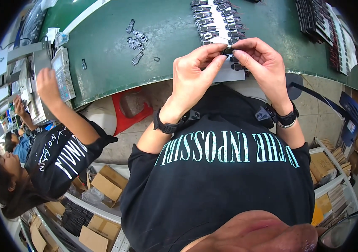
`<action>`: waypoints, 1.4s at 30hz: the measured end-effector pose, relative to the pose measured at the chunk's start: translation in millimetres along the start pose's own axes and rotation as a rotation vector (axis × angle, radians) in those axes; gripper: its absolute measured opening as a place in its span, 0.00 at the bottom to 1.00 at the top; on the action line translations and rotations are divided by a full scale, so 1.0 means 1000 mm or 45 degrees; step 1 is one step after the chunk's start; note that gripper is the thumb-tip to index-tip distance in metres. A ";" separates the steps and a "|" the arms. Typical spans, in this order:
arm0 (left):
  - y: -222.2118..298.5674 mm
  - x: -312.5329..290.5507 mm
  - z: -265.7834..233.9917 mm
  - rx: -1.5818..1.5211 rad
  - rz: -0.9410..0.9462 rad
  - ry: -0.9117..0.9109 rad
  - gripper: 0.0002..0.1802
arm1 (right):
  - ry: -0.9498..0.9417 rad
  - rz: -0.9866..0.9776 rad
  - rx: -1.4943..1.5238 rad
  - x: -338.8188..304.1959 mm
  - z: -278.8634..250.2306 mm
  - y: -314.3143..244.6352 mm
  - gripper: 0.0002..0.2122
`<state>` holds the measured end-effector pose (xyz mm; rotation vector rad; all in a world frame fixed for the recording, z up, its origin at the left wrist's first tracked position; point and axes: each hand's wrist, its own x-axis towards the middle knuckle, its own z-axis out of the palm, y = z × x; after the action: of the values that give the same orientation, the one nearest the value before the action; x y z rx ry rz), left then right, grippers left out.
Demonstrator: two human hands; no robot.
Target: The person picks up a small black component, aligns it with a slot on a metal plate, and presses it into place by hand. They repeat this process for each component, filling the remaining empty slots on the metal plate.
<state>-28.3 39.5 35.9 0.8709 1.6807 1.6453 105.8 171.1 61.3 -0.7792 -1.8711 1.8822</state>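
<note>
1. While I watch remotely, a small, dark, boxy part (228, 51) sits above the near end of a smooth white strip (220, 23).
2. I see the left hand (194, 72) and right hand (266, 64) pinching it, thumbs against fingers.
3. Thin-wired black modules (206, 29) line the strip.
4. Leftward, narrow loose pieces (137, 58) lie on the glossy, scuffed green desk (103, 19).

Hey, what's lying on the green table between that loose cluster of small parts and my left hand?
A small dark ring-shaped piece lies on the green table between the cluster and your left hand, in the head view.
</note>
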 end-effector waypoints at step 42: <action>0.016 0.033 -0.053 0.118 0.194 -0.021 0.12 | -0.059 -0.516 -1.103 0.001 -0.001 -0.007 0.08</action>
<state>-89.8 34.6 53.8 1.0787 1.7270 1.6651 105.0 172.5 68.5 -0.5092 -2.6390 0.8144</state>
